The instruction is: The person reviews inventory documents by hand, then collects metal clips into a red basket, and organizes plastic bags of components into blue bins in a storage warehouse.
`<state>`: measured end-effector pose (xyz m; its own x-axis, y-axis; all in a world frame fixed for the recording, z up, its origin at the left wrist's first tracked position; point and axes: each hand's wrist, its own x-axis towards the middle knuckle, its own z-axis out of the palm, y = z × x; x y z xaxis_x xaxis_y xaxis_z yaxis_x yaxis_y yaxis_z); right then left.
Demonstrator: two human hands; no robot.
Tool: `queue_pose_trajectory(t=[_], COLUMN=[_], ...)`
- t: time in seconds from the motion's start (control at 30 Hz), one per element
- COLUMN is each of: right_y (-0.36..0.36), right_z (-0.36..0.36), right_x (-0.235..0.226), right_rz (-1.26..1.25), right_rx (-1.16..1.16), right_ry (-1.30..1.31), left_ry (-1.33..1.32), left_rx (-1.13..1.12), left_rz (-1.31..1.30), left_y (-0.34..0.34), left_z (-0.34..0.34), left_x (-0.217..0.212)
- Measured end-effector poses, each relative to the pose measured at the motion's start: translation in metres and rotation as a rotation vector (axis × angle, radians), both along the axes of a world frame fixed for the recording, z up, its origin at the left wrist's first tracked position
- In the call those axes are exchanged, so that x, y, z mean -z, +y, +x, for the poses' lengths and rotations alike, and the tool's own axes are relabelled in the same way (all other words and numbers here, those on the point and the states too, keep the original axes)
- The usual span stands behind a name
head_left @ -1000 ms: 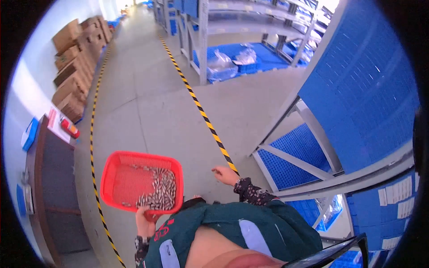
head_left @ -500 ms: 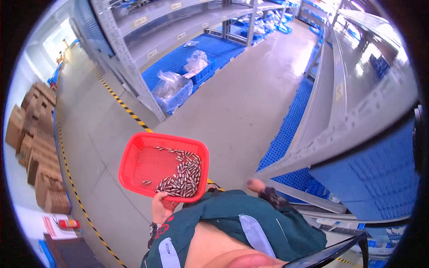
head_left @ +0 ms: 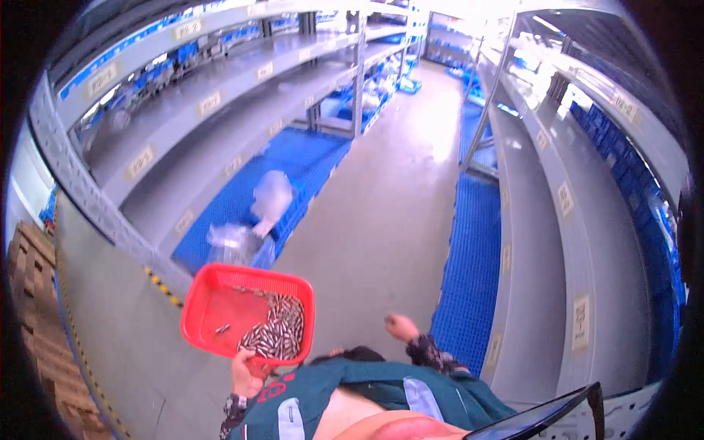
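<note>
A red plastic basket (head_left: 209,341) is at the left in front of my body, and my left hand (head_left: 246,374) grips its near rim with the thumb over the edge. Many small shiny metal pins (head_left: 282,323) with pointed ends lie in it, heaped toward its right side. A couple lie apart on the bare left part of the basket floor. My right hand (head_left: 401,328) hangs in the air at my right side over the aisle floor, fingers curled in, and nothing shows in it.
Tall grey metal shelving (head_left: 198,110) lines the left of the aisle, and more shelving (head_left: 535,257) the right. Blue pallets (head_left: 469,271) lie under both. Clear plastic bags (head_left: 235,242) sit in blue bins ahead of the basket. Brown cardboard (head_left: 40,315) is stacked at far left.
I have turned and moved into the aisle, so shelves now flank me on both sides. The basket stays in my left hand. My right hand has shifted slightly left in view.
</note>
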<state>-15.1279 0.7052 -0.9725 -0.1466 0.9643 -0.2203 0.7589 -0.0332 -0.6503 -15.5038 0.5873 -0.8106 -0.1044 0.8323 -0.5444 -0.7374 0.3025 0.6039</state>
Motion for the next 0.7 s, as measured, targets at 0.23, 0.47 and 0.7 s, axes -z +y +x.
queue_pose_trajectory(t=[0.23, 0.47, 0.7], right_y=[-0.037, 0.037, 0.053], right_z=[0.071, 0.064, 0.067], right_x=[0.047, 0.025, 0.052], right_rz=[-0.429, -0.191, -0.279], right_rx=[-0.094, -0.111, -0.378], right_ry=[-0.177, -0.164, -0.38], left_ry=[-0.083, -0.007, -0.059], left_rx=[-0.071, -0.195, -0.386], left_rz=[0.004, -0.049, -0.101], left_y=[0.028, 0.023, -0.086], left_z=[0.02, 0.053, 0.063], left_x=[-0.007, -0.022, 0.019])
